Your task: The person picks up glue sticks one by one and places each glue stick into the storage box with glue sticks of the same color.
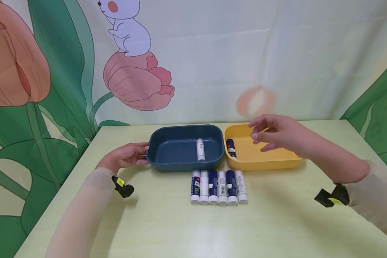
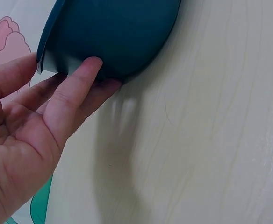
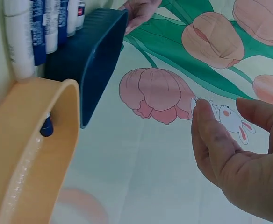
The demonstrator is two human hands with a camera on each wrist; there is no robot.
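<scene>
Front of table: a wide bare stretch of the pale green wooden table [image 1: 187, 229] lies open before the row of six glue sticks [image 1: 218, 187].
Row to trays: the sticks stand just in front of the dark blue plastic tray [image 1: 180, 163] and yellow plastic tray [image 1: 261, 165].
Between trays: the trays sit nearly touching.
Left side: the left hand [image 1: 125, 156] rests against the blue tray's end.
Above yellow tray: the right hand [image 1: 274, 134] hovers over it, fingers loosely curled.
Back: the printed cloth backdrop [image 1: 245, 53] closes the far edge.

We stretch both forearms forward: our left hand [image 1: 124, 156] lies low, fingers [image 2: 73, 88] extended and thumb raised, while our right hand [image 1: 275, 134] hovers higher, empty, its fingers [image 3: 210, 140] loosely curved.
</scene>
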